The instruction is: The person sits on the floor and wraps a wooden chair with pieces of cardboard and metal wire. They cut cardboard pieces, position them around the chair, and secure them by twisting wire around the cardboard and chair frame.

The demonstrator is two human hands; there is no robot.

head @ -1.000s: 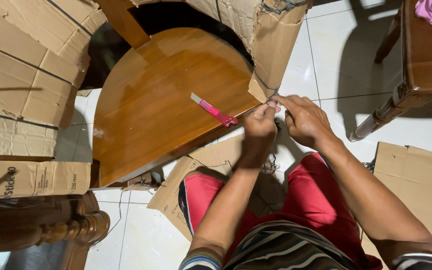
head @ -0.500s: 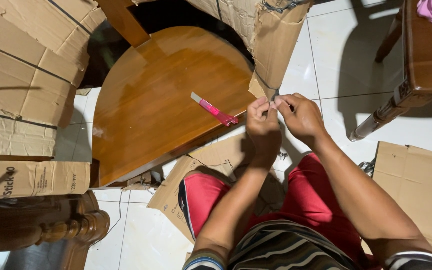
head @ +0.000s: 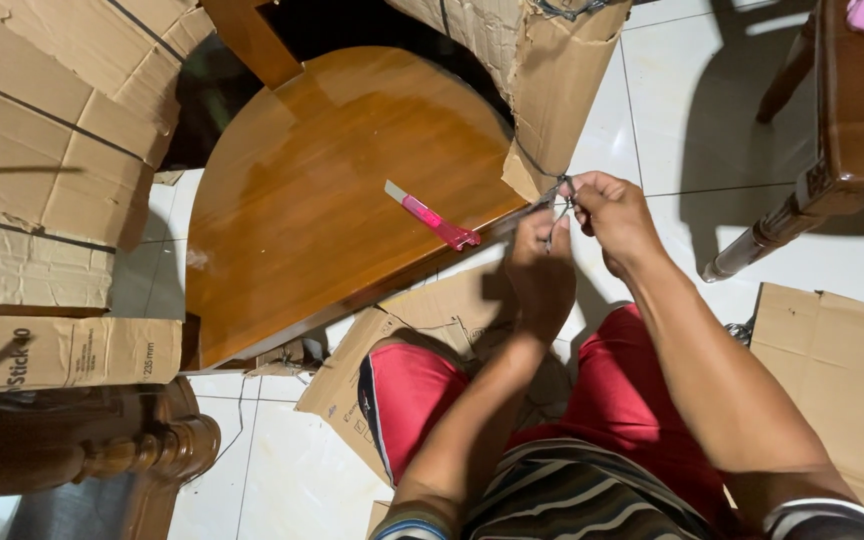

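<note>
1. As I look down through the head camera, both hands meet just off the right edge of the round wooden tabletop (head: 342,190), where a dark cord (head: 558,196) runs from the torn cardboard wrapping (head: 552,90).
2. My left hand (head: 540,270) sits below the cord with its fingers curled in tight; it seems to pinch the cord's lower end, though the fingers hide the exact grip.
3. My right hand (head: 614,215) is just beside it, thumb and fingers closed around the cord's upper part, the two hands almost touching.
4. A pink utility knife (head: 432,216) lies flat on the tabletop, blade end pointing up-left, its tail near the left hand but untouched by either hand.
5. The tabletop leans across the white tiled floor (head: 692,120), half out of its wrapping.
6. Flattened cardboard sheets (head: 42,150) lie to the left, another piece (head: 842,370) to the right.
7. A carved wooden leg (head: 122,455) shows bottom left, and a dark wooden chair (head: 832,130) stands at the top right.
</note>
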